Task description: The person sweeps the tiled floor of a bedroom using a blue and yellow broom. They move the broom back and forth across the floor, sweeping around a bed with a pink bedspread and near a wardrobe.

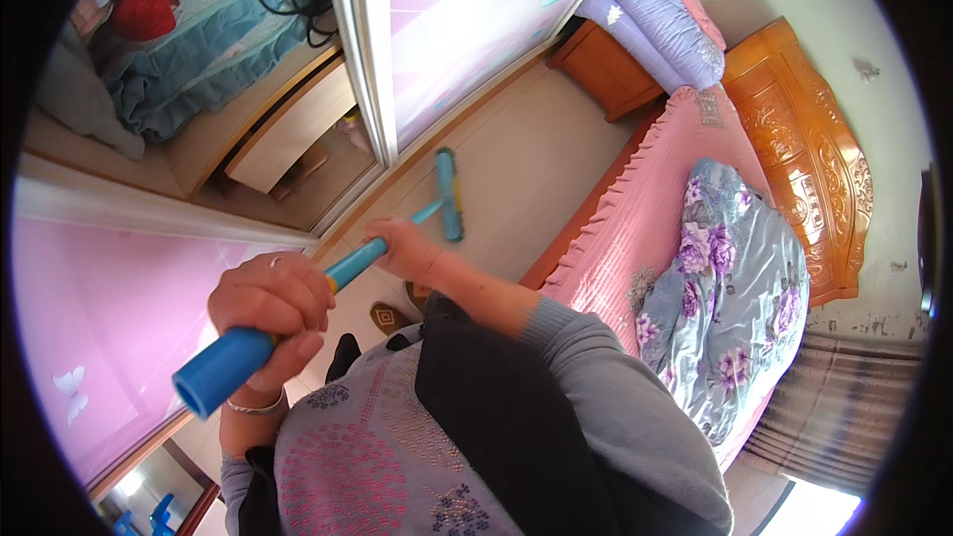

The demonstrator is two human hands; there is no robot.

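Note:
A teal-handled floor mop with a blue grip end (223, 372) runs diagonally from the lower left to the floor. My left hand (272, 301), with a ring and a bracelet, is closed around the shaft just above the blue end. Further down the shaft, my right hand (402, 249) is wrapped around the teal tube. The flat mop head (450, 195), teal with a yellow edge, lies on the pale tiled floor beyond my right hand, between the wardrobe and the bed.
On the left is a sliding wardrobe (112, 313) with pink panels, its middle section showing bedding and a drawer (290, 130). A bed with a pink ruffled cover (595, 260) and floral quilt (715, 313) stands right. A wooden nightstand (607, 71) is beyond. Slippers (387, 318) are below my hands.

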